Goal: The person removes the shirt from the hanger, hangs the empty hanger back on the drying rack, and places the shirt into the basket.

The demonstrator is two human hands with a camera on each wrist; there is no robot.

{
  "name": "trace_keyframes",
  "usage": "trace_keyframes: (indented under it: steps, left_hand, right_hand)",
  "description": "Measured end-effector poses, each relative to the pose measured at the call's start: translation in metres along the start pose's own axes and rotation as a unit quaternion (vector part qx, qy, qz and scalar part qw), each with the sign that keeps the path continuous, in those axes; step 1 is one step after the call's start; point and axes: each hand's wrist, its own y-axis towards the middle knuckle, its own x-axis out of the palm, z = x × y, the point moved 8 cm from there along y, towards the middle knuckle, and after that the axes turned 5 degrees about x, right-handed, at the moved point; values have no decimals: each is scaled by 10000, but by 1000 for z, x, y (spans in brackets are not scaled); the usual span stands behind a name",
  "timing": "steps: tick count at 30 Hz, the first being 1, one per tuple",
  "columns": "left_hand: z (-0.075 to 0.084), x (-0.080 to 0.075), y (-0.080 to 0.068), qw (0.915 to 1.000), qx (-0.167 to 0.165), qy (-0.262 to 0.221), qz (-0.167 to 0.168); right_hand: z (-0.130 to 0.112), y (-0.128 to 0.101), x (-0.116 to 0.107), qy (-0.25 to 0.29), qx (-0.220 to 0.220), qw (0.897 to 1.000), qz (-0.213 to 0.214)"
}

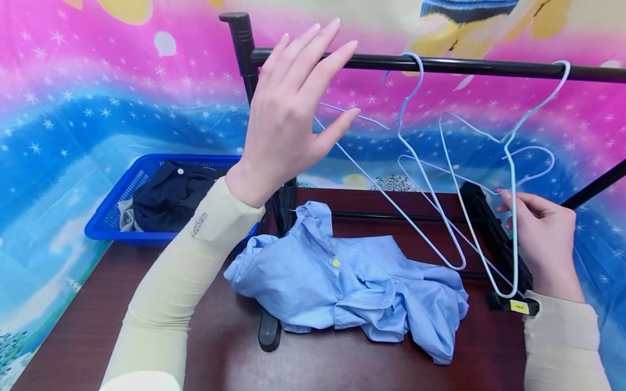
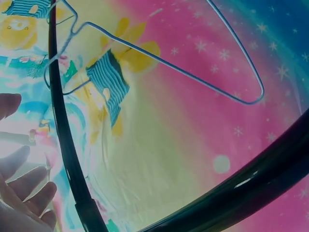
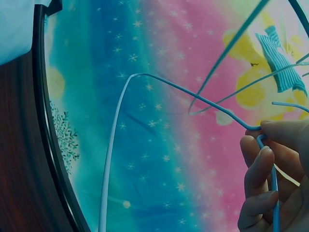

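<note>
Head view: two wire hangers (image 1: 440, 163), one pinched by right hand (image 1: 543, 239); left hand (image 1: 293, 114) spread wide; one blue shirt (image 1: 352, 282).

The rail (image 1: 440, 65) is seen from above and in front by the head view; both wrist views are aimed upward, close beneath its hangers (image 2: 159, 58).

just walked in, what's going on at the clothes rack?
A person stands at a black rack rail with two pale blue wire hangers hooked on it. The right hand pinches the wire of the right hanger; the left hand is raised, fingers straight, by the rail and holds nothing. A light blue shirt lies crumpled on the dark table. A blue basket holds dark clothes.
</note>
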Motion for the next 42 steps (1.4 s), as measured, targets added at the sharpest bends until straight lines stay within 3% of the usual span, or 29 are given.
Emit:
trace_keyframes:
  steps: [10, 16, 21, 32, 37, 42]
  left_hand:
    - [-14, 17, 2, 9963, -434, 342, -654]
    - [-19, 22, 2, 9935, -675, 441, -799]
    - [-20, 21, 5, 9929, -802, 457, -753]
    - [-25, 18, 12, 9922, -1154, 429, -193]
    - [-26, 19, 13, 9910, -1239, 489, -151]
    - [-26, 19, 13, 9908, -1258, 486, -88]
  right_hand:
    - [-3, 0, -12, -305, 130, 9992, 242]
    - [-10, -5, -16, -836, 202, 9958, 308]
    - [-13, -6, -19, -1206, 234, 9915, 425]
    - [-22, 3, -37, -689, 42, 9941, 832]
    - [-24, 8, -44, -598, 239, 9926, 1025]
    - [-31, 11, -47, -355, 92, 9951, 915]
